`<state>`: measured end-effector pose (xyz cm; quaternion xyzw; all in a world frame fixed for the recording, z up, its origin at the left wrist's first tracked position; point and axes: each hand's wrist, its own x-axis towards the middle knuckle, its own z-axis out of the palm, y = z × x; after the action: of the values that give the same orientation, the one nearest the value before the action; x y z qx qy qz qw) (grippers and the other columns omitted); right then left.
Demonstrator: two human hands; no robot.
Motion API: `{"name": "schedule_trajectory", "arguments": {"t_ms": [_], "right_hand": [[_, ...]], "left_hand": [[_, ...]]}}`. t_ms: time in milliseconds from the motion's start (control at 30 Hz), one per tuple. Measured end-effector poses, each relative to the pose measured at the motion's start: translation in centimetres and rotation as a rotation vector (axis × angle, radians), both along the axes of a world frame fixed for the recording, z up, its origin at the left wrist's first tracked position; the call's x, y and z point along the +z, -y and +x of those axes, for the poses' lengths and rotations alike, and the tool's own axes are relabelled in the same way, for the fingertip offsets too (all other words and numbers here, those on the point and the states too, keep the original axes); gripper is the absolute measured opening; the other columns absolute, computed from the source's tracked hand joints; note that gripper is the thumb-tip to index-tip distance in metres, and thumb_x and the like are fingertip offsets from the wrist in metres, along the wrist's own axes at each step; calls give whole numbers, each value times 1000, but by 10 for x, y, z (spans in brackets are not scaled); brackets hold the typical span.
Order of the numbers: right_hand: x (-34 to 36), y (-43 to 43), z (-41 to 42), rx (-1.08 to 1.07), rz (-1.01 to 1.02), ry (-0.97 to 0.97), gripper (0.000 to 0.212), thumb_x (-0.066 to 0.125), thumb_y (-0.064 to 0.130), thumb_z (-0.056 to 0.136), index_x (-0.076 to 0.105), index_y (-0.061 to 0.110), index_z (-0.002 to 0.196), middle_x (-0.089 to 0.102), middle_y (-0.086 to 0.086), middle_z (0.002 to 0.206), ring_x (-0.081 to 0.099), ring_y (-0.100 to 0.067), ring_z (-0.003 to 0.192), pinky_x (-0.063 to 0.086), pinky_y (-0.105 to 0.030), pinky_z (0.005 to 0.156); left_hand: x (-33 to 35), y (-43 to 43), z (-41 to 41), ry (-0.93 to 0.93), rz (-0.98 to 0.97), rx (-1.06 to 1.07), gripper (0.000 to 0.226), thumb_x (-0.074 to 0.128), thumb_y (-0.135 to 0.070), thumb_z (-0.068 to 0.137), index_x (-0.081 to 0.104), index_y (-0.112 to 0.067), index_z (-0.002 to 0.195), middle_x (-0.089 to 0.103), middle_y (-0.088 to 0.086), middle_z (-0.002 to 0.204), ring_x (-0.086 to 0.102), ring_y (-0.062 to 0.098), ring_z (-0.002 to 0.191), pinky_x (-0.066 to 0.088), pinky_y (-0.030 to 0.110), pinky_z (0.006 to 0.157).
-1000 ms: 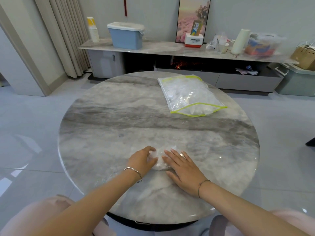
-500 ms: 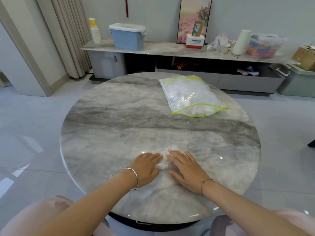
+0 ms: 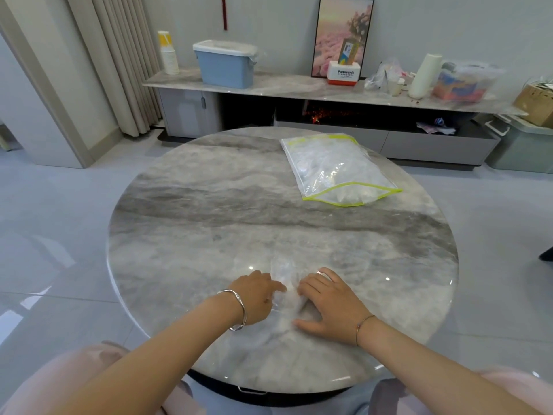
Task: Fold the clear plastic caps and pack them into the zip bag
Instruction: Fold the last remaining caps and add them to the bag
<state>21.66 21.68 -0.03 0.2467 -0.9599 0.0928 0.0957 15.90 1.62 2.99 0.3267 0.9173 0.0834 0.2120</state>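
A crumpled clear plastic cap (image 3: 284, 275) lies on the round marble table (image 3: 185, 235) near its front edge. My left hand (image 3: 254, 298) and my right hand (image 3: 330, 302) sit on either side of it, fingertips almost meeting. Both hands have bent fingers on the cap; the left pinches its edge, the right curls over it with the thumb spread out. The zip bag (image 3: 335, 169), clear with a yellow-green edge, lies at the far right of the table with its mouth gaping toward me and several folded caps inside.
Behind the table runs a low marble sideboard (image 3: 284, 88) with a blue bin (image 3: 226, 65), a framed picture (image 3: 342, 34) and other clutter. A curtain (image 3: 119, 61) hangs at the left. My knees show under the table's front edge.
Both hands were flat on the cap, pressing it down. Now their fingers are bent and drawn together over it, and the hands have slid slightly toward me.
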Motion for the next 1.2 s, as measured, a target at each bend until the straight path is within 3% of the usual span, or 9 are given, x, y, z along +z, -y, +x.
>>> {"name": "schedule_trajectory", "arguments": {"t_ms": [100, 233, 333, 500, 667, 800, 900, 1033, 1200], "right_hand": [[-3, 0, 0, -6, 39, -35, 50, 53, 65, 76, 60, 21, 97, 58, 11, 101, 53, -10, 104, 23, -34, 109], [-4, 4, -2, -39, -18, -89, 30, 54, 44, 76, 65, 17, 86, 62, 6, 94, 59, -15, 98, 22, -24, 107], [-2, 3, -3, -119, -90, -97, 28, 50, 37, 79, 70, 18, 77, 67, 7, 97, 59, -13, 97, 21, -18, 103], [-6, 2, -8, -344, -371, 82, 52, 40, 56, 81, 73, 17, 76, 62, 15, 104, 49, -2, 103, 22, -15, 96], [-5, 3, -15, -561, -563, 234, 24, 67, 39, 84, 64, 23, 66, 52, 15, 87, 47, -9, 94, 34, -26, 93], [-1, 4, -17, -635, -530, 265, 32, 70, 41, 82, 49, 32, 58, 48, 15, 79, 44, -9, 91, 27, -23, 81], [-1, 3, -19, -669, -472, 255, 36, 71, 46, 79, 46, 31, 57, 46, 15, 77, 42, -10, 90, 23, -23, 79], [2, 3, -23, -719, -451, 315, 36, 72, 48, 77, 46, 30, 59, 47, 14, 83, 38, -10, 93, 23, -23, 84], [3, 2, -28, -730, -539, 348, 34, 77, 42, 73, 47, 28, 62, 51, 12, 84, 44, -12, 93, 30, -26, 89]], "left_hand": [[0, 0, 4, -155, 41, -66, 45, 49, -23, 86, 46, -28, 130, 39, -1, 131, 33, 19, 123, 28, 26, 101], [-3, 3, 2, -325, 31, -212, 45, 54, -37, 84, 47, -20, 125, 17, -4, 154, 5, 19, 144, -3, 31, 116], [-10, 1, 0, -359, -7, -223, 52, 50, -50, 87, 43, -17, 127, 35, -3, 145, 6, 20, 144, -13, 33, 115], [-16, -7, -3, -364, 150, -51, 41, 45, -54, 91, 55, -21, 112, 54, -5, 119, 36, 15, 128, 10, 23, 112], [-17, -16, -8, -305, 246, 174, 30, 45, -45, 94, 62, -21, 100, 64, -5, 102, 50, 13, 104, 27, 21, 89], [-20, -18, -12, -247, 265, 243, 20, 54, -44, 90, 55, -24, 88, 64, -6, 92, 50, 12, 95, 29, 21, 81], [-22, -19, -13, -301, 261, 182, 24, 58, -41, 88, 44, -23, 95, 55, -5, 102, 46, 14, 94, 31, 23, 82], [-20, -16, -14, -379, 355, 31, 37, 63, -31, 85, 47, -22, 117, 41, -5, 129, 38, 15, 120, 26, 20, 97], [-19, -14, -16, -286, 334, -97, 28, 53, -20, 93, 54, -29, 120, 24, -9, 151, 32, 15, 134, 21, 23, 107]]}}
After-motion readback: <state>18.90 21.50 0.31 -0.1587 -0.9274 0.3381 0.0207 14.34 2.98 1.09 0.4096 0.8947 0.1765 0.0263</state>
